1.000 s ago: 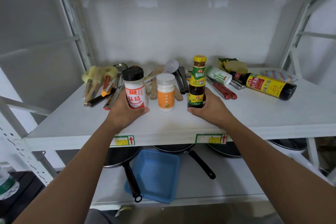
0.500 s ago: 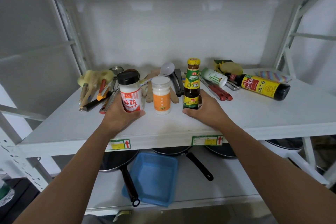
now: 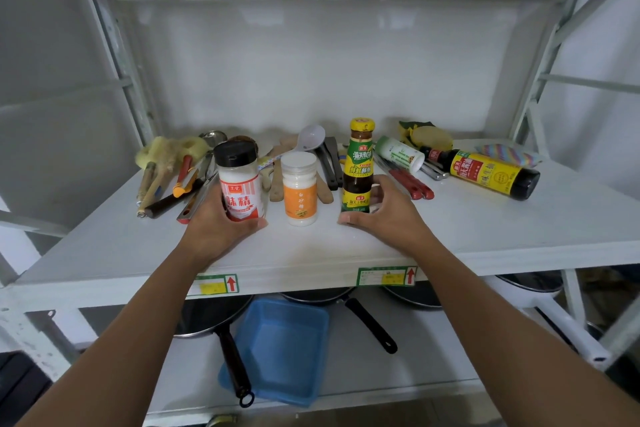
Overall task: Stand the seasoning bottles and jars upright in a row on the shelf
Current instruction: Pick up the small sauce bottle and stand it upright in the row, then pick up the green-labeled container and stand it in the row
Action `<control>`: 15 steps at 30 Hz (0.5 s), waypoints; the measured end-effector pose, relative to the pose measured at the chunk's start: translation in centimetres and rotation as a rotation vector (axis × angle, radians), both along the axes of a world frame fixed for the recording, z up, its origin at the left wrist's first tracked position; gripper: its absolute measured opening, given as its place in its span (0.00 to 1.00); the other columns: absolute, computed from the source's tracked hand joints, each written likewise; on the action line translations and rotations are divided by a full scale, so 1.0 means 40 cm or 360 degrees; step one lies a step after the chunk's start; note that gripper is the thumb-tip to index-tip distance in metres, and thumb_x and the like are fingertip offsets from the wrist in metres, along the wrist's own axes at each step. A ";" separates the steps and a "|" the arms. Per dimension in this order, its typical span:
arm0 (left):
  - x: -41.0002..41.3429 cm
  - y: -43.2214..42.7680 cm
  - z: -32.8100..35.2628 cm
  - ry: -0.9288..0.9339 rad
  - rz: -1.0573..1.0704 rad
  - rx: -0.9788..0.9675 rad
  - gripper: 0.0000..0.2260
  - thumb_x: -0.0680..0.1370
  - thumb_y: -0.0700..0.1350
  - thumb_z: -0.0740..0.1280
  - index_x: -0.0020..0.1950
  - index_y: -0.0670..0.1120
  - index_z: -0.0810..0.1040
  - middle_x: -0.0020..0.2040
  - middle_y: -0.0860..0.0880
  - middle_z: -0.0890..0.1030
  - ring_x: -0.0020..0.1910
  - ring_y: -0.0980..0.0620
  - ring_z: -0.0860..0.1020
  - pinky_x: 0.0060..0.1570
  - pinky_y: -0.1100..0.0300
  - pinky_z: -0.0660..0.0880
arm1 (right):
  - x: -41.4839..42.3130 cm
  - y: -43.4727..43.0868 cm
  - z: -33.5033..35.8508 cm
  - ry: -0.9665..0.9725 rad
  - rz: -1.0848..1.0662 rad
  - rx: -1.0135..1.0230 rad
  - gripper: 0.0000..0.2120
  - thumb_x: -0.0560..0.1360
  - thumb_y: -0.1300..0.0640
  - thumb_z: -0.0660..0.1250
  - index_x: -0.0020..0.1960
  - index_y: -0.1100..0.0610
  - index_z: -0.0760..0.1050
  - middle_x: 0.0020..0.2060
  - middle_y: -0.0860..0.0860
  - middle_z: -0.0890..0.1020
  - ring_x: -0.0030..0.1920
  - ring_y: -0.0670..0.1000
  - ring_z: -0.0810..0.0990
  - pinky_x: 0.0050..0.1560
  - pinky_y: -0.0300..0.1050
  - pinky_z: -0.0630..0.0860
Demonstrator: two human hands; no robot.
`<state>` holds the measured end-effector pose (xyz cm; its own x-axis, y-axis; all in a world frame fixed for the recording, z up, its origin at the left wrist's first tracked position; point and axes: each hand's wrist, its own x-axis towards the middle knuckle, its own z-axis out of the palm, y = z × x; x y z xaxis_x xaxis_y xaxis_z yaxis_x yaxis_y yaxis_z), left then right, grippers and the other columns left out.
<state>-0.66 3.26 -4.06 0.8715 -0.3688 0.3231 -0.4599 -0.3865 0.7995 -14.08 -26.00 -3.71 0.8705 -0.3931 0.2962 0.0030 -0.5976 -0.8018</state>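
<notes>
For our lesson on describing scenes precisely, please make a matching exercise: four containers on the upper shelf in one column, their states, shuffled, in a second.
Column A
1. black-capped jar
2. orange-label jar
3. yellow-capped sauce bottle
4. large dark soy bottle

Column B
a. upright, held by the right hand
b. lying on its side, untouched
c. upright, held by the left hand
d. upright, no hand on it

Pairs: 1-c, 2-d, 3-a, 4-b

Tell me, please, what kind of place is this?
Probably a kitchen storeroom or pantry: a white metal shelf rack holds seasoning bottles and cooking utensils, with frying pans on the lower shelf.
</notes>
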 end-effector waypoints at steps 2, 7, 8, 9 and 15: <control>0.000 0.000 0.000 -0.0018 -0.0006 -0.0010 0.36 0.70 0.46 0.84 0.72 0.56 0.69 0.61 0.59 0.77 0.56 0.62 0.77 0.55 0.67 0.71 | -0.017 -0.016 -0.003 0.0006 -0.0033 0.0034 0.41 0.62 0.40 0.84 0.69 0.44 0.69 0.55 0.42 0.81 0.55 0.41 0.81 0.57 0.45 0.80; 0.009 -0.001 -0.006 -0.0016 -0.0011 0.0025 0.39 0.69 0.47 0.84 0.74 0.55 0.69 0.65 0.57 0.76 0.63 0.54 0.76 0.65 0.53 0.74 | -0.074 -0.085 0.017 0.0150 -0.0073 -0.0027 0.36 0.68 0.51 0.82 0.71 0.44 0.68 0.53 0.45 0.82 0.53 0.43 0.81 0.50 0.36 0.78; 0.010 -0.002 -0.006 -0.0011 -0.0008 0.0026 0.39 0.69 0.47 0.84 0.74 0.56 0.69 0.65 0.56 0.76 0.63 0.54 0.75 0.65 0.53 0.73 | -0.074 -0.106 0.032 0.0136 -0.0113 -0.0013 0.34 0.69 0.53 0.81 0.70 0.45 0.70 0.53 0.45 0.82 0.52 0.44 0.82 0.48 0.35 0.78; 0.010 -0.003 -0.004 -0.0003 -0.0001 0.0026 0.39 0.69 0.47 0.85 0.74 0.55 0.69 0.65 0.56 0.76 0.63 0.54 0.75 0.64 0.54 0.73 | -0.067 -0.132 0.050 0.0120 -0.0159 0.0000 0.31 0.71 0.55 0.80 0.69 0.47 0.71 0.53 0.47 0.83 0.50 0.45 0.82 0.45 0.34 0.77; 0.017 -0.001 0.000 0.0016 -0.0004 0.0021 0.37 0.67 0.49 0.85 0.72 0.55 0.72 0.61 0.56 0.79 0.56 0.56 0.78 0.54 0.59 0.73 | 0.101 -0.266 0.118 0.0216 -0.0424 -0.0494 0.23 0.75 0.54 0.74 0.69 0.55 0.73 0.59 0.53 0.81 0.59 0.54 0.79 0.52 0.45 0.74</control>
